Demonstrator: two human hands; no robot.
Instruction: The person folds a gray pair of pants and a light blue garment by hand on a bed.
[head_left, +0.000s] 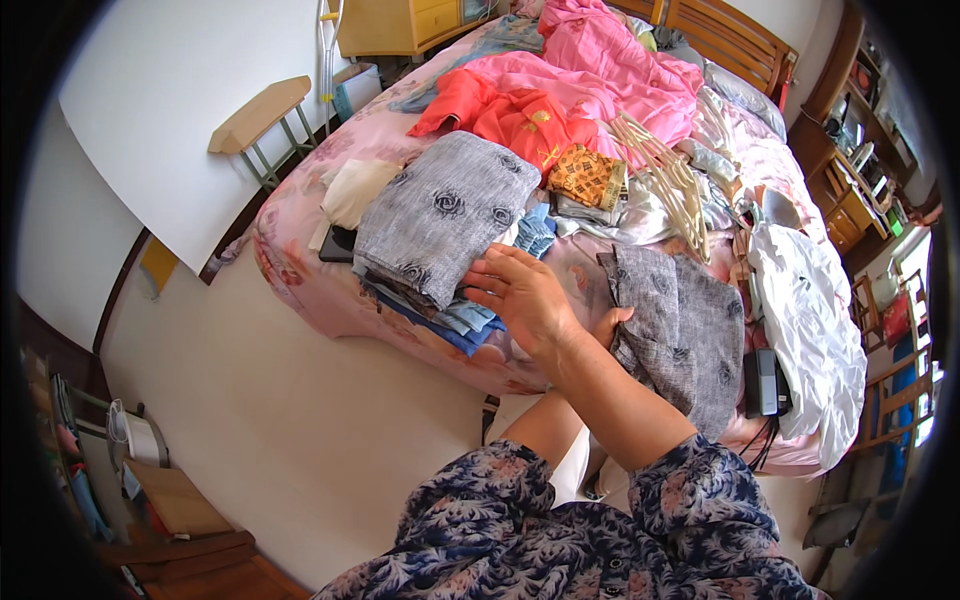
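My forearms cross, the right over the left. My right hand (517, 292) is beside the lower right edge of a folded grey cloth with dark rose prints (450, 214), fingers slightly apart and nothing seen in its palm. That cloth tops a stack of folded blue garments (465, 330) on the bed. My left hand (615, 324) is mostly hidden behind my right forearm; its thumb shows at the left edge of a second grey rose-print cloth (679, 330), lying folded and rumpled. Whether it grips this cloth is hidden.
Beige hangers (667, 187), a brown patterned folded item (589, 176), red clothing (510, 120) and a pink bedcover (600, 67) lie farther back. At right are a white crumpled garment (810, 322) and a dark grey device (765, 382). A crutch (328, 60) and small bench (262, 112) stand at left.
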